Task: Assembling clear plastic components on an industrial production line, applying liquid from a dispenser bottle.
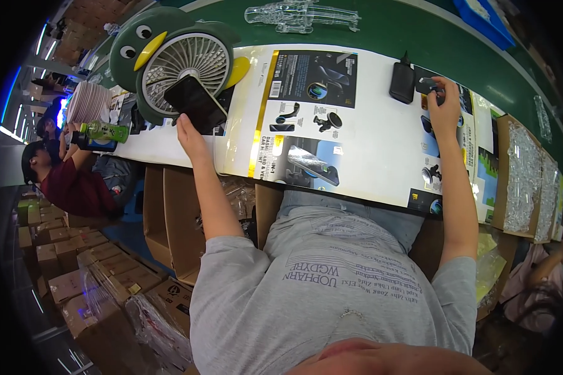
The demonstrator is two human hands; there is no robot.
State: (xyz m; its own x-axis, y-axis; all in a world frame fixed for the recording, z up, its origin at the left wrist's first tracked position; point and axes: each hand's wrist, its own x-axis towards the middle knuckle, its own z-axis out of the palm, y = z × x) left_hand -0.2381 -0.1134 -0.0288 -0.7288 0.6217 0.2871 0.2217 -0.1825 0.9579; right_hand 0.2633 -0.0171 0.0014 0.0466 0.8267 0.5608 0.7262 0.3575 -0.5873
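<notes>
My left hand (189,136) grips the near edge of a black-screened smartphone (196,105), which is tilted in front of a green bird-shaped fan (126,70) with a white grille. On the right, my right hand (445,103) has its fingers bent round a small dark piece (426,85); its exact kind is hard to make out. Just left of that hand, a black rounded device (402,82) with a narrow tip lies on the white printed cardboard sheet (369,134), which shows pictures of phone holders.
Clear plastic pieces (303,17) lie on the green table (400,25) at the back. A box of clear parts (502,169) stands right. A green-labelled bottle (106,132) and stacked white discs (89,103) are left, near a seated person (75,187). Cartons (100,319) fill the lower left.
</notes>
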